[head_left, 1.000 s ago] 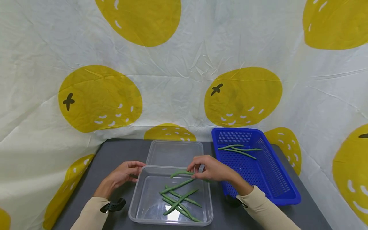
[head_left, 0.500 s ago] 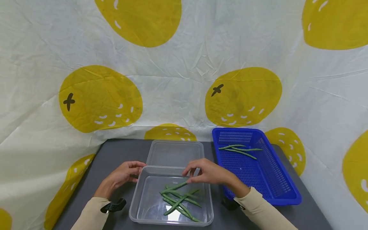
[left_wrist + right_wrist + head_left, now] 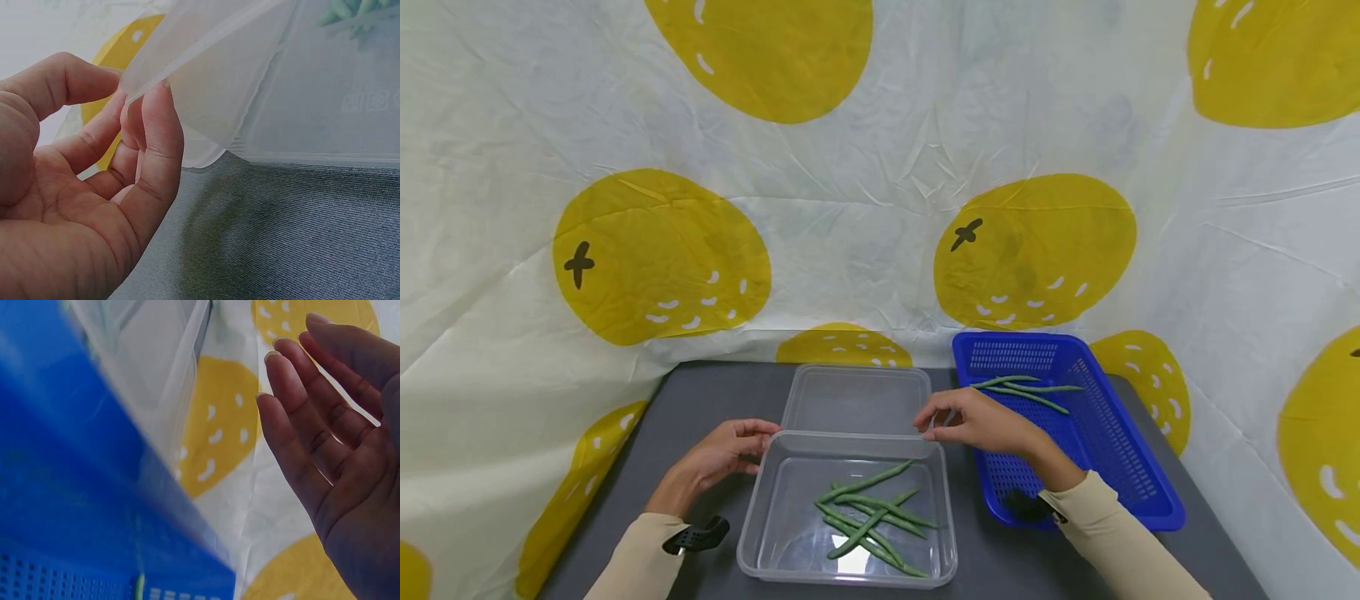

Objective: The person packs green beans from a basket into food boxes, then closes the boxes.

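Observation:
A clear plastic container [image 3: 782, 525] stands at the front of the table with several green beans [image 3: 868, 482] lying crossed inside. My left hand [image 3: 718, 458] is at its far left corner; in the left wrist view, thumb and fingertips pinch the container's corner [image 3: 187, 53]. Past the container's far right corner hovers my right hand [image 3: 988, 425], between it and the blue basket [image 3: 1105, 400]. Its fingers are loosely bent with nothing between them, as the right wrist view of that hand [image 3: 337, 431] confirms. Several more green beans [image 3: 1030, 399] lie at the basket's far end.
Behind the container a clear lid [image 3: 857, 400] lies flat on the dark grey table [image 3: 715, 392]. A white cloth with yellow fruit prints [image 3: 850, 250] hangs behind and beside the table. The basket's raised wall [image 3: 62, 425] stands near my right hand.
My right hand lowered a green bean onto the others in the container, let it go, then moved up and right toward the basket. The left hand stayed at the corner.

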Demonstrator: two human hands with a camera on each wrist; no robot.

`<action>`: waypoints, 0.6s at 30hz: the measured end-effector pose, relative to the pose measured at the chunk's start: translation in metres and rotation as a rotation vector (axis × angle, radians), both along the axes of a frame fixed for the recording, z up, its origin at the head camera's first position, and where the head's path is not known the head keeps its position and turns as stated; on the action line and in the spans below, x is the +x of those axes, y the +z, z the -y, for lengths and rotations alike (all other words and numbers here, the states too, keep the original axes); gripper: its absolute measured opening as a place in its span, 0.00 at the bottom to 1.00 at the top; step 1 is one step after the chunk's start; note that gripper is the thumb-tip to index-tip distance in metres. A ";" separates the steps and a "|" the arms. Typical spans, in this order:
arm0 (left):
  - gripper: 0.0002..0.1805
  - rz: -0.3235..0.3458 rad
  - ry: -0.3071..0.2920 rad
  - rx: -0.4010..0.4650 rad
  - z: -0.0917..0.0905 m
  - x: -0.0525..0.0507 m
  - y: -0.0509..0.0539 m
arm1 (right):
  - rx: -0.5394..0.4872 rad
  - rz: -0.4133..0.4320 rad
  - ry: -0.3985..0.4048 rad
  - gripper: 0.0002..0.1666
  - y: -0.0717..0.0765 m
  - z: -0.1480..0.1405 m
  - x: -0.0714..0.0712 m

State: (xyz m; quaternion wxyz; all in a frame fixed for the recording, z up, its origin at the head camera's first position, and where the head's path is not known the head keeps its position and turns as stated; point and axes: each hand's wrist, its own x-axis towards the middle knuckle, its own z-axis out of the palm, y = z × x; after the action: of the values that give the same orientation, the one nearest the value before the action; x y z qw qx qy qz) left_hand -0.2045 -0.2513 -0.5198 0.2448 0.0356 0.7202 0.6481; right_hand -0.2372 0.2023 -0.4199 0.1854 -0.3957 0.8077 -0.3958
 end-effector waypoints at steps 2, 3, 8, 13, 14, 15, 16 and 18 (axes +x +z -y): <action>0.22 0.002 0.002 0.003 0.000 0.000 0.000 | 0.004 -0.003 -0.023 0.11 -0.001 -0.006 -0.004; 0.22 0.003 0.004 0.004 0.000 0.000 0.000 | 0.006 -0.005 -0.037 0.11 -0.001 -0.009 -0.006; 0.23 0.001 0.000 0.004 0.000 -0.001 -0.001 | 0.015 -0.003 -0.128 0.11 -0.003 -0.024 -0.015; 0.24 0.001 -0.008 0.007 0.000 -0.001 -0.001 | 0.030 -0.015 -0.212 0.09 -0.008 -0.039 -0.025; 0.24 0.002 -0.009 0.008 0.000 -0.001 -0.001 | 0.030 -0.020 -0.227 0.09 -0.010 -0.042 -0.027; 0.24 0.002 -0.010 0.008 0.000 -0.001 -0.001 | 0.032 -0.024 -0.241 0.08 -0.011 -0.045 -0.029; 0.24 0.003 -0.010 0.009 0.000 -0.001 -0.001 | 0.032 -0.021 -0.255 0.08 -0.013 -0.048 -0.031; 0.24 0.002 -0.011 0.008 0.001 -0.001 -0.002 | 0.034 -0.019 -0.281 0.09 -0.015 -0.055 -0.036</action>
State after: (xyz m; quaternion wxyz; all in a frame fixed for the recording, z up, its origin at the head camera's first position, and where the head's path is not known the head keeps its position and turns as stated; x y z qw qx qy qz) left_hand -0.2052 -0.2519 -0.5214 0.2489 0.0401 0.7173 0.6496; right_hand -0.2728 0.2571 -0.4349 0.1268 -0.2792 0.8635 -0.4005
